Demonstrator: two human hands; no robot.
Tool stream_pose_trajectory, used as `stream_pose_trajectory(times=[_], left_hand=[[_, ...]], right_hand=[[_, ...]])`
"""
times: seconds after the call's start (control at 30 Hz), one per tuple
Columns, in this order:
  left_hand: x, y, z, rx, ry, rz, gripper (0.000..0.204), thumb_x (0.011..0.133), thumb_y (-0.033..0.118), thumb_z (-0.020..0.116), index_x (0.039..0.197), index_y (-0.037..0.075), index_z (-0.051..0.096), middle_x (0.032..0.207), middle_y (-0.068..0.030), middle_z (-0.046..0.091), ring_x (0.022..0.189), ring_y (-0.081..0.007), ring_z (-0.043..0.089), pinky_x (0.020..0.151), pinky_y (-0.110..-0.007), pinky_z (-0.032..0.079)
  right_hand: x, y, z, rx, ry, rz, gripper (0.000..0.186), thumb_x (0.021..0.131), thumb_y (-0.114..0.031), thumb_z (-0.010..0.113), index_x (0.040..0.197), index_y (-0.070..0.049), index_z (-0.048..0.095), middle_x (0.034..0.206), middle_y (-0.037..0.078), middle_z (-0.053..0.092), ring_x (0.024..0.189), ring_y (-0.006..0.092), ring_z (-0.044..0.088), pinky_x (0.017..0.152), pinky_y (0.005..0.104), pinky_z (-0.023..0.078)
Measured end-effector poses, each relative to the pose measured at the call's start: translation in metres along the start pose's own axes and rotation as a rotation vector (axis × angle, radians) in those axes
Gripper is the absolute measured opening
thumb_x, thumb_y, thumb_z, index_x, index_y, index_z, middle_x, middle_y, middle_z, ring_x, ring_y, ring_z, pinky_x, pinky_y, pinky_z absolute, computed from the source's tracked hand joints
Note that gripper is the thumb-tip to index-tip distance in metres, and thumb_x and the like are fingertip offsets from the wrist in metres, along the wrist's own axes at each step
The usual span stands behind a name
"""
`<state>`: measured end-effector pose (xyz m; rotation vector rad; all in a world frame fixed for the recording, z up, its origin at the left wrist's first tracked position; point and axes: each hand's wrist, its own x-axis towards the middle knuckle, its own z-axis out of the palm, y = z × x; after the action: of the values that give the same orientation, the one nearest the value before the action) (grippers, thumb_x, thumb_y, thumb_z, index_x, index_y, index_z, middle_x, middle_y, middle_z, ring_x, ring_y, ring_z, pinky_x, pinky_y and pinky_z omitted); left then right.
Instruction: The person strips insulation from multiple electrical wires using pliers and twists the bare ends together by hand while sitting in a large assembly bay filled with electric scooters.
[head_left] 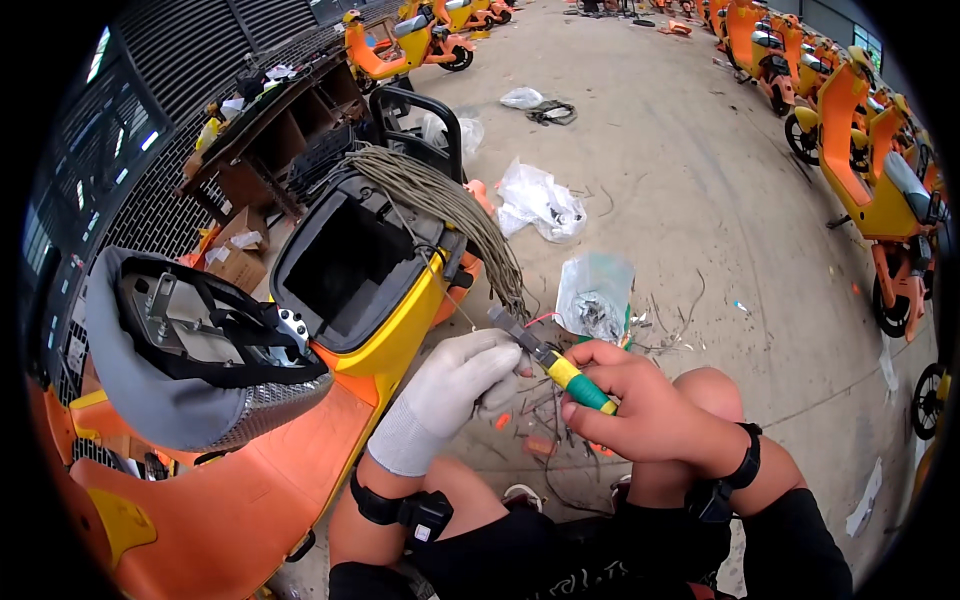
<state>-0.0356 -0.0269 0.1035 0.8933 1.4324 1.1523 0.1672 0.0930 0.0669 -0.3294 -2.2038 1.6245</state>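
Observation:
My right hand (650, 410), bare, is wrapped round the yellow-and-green grips of a hand tool that looks like wire pliers (580, 382). Their dark metal head points up and left, toward the fingers of my left hand (445, 385). A white glove covers that hand, and its fingers are closed in a pinch beside the tool's head; what they hold is hidden. A short red wire (543, 318) shows just beyond the jaws. To the left stands an orange and yellow scooter (410, 325), with a bundle of grey-green cables (430, 195) draped over its open storage box (300, 262).
The scooter's grey seat (170, 405) is tipped over, underside up. Ahead stands a clear bin (596, 275) amid wire scraps, near a white plastic bag (540, 200). Rows of scooters (870, 190) line the right. A cluttered wooden desk (280, 130) stands far left.

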Motion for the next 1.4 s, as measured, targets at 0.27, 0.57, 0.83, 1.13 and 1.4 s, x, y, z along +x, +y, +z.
stream_pose_trajectory(times=[0.27, 0.57, 0.83, 1.13, 1.4], left_hand=[[-0.001, -0.011, 0.001, -0.177, -0.11, 0.002, 0.033, 0.099, 0.021, 0.045, 0.094, -0.005, 0.064, 0.062, 0.0018, 0.048, 0.055, -0.0064, 0.043, 0.055, -0.024, 0.033], [-0.003, -0.017, -0.004, -0.151, -0.239, 0.045, 0.033, 0.097, 0.023, 0.051, 0.093, -0.006, 0.066, 0.056, 0.0047, 0.037, 0.05, -0.0051, 0.032, 0.049, -0.025, 0.025], [-0.019, -0.012, 0.013, -0.015, -0.099, 0.2, 0.033, 0.097, 0.026, 0.055, 0.09, -0.002, 0.071, 0.06, 0.0013, 0.051, 0.054, -0.0069, 0.042, 0.051, -0.024, 0.031], [-0.029, -0.012, 0.017, -0.019, -0.102, 0.26, 0.033, 0.098, 0.026, 0.055, 0.088, -0.002, 0.071, 0.063, -0.0002, 0.057, 0.054, -0.0057, 0.044, 0.05, -0.023, 0.033], [-0.025, -0.02, 0.009, 0.097, -0.13, 0.391, 0.034, 0.097, 0.025, 0.055, 0.082, -0.002, 0.07, 0.061, -0.0007, 0.058, 0.053, -0.0069, 0.046, 0.051, -0.024, 0.035]], right_hand=[[-0.005, 0.008, -0.007, -0.29, 0.025, -0.215, 0.018, 0.08, -0.011, 0.073, 0.076, 0.001, 0.061, 0.113, 0.014, 0.059, 0.091, 0.0272, 0.063, 0.079, 0.0336, 0.05], [-0.011, 0.002, -0.017, -0.055, -0.152, -0.101, 0.011, 0.082, -0.008, 0.071, 0.088, 0.001, 0.068, 0.116, 0.013, 0.06, 0.1, 0.0235, 0.062, 0.087, 0.034, 0.048], [-0.014, 0.0, -0.022, 0.179, -0.258, -0.106, 0.012, 0.084, -0.009, 0.069, 0.092, 0.0, 0.07, 0.116, 0.012, 0.062, 0.104, 0.0204, 0.06, 0.093, 0.0323, 0.046], [-0.01, 0.007, -0.023, 0.361, -0.419, -0.095, 0.015, 0.093, -0.013, 0.064, 0.099, -0.001, 0.071, 0.116, 0.007, 0.059, 0.095, 0.0147, 0.06, 0.083, 0.0279, 0.047], [-0.01, 0.001, -0.028, 0.6, -0.554, 0.135, 0.024, 0.095, -0.004, 0.056, 0.112, 0.009, 0.066, 0.124, 0.019, 0.062, 0.113, 0.0245, 0.061, 0.092, 0.0336, 0.051]])
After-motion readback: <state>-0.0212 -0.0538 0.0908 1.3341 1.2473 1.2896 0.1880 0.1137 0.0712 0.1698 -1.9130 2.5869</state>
